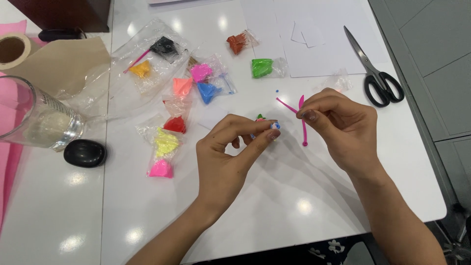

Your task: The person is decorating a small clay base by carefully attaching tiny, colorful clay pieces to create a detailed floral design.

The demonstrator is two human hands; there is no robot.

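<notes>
Both forearms reach in from the near edge. Left hand [223,157] pinches a small clay piece [267,125], blue, green and red, between thumb and fingers above the white bench [274,196]. Right hand [341,125] pinches a pink modelling tool [302,105] between thumb and forefinger, just beside the clay. Bags of coloured clay [167,142] lie left of the hands; scissors [375,73] lie well apart, far right.

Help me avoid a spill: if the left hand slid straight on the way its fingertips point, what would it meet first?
Probably the pink tool lying just past the small clay piece that the left hand pinches; the right hand hovers there too, depth unclear.
</notes>
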